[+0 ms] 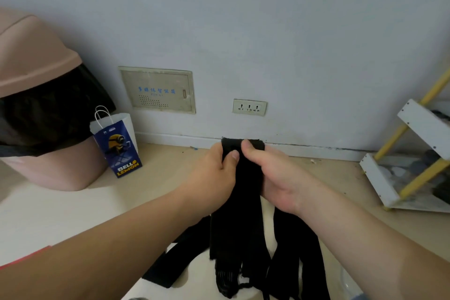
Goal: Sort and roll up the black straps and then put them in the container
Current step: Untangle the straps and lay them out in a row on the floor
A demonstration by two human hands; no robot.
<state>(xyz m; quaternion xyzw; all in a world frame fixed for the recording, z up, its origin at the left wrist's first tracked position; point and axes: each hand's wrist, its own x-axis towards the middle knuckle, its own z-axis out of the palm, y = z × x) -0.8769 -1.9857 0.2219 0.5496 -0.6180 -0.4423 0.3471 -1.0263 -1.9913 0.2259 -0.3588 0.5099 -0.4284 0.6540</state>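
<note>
Both grips are clenched on the top ends of the long black fabric straps [238, 226], my left hand [214, 173] and right hand [272, 175] pinching them together mid-scene, tails hanging near me. I judge it early: still sorting, nothing rolled, and I can't see a container.

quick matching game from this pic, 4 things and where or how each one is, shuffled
Things:
1. black straps
2. pink bin
3. paper bag
4. socket

Place or state:
a. set in the wall
b. gripped by the left hand and the right hand
c. standing on the floor, blue printed front
d. far left, lined with a black liner

Pairs: 1-b, 2-d, 3-c, 4-a
</note>
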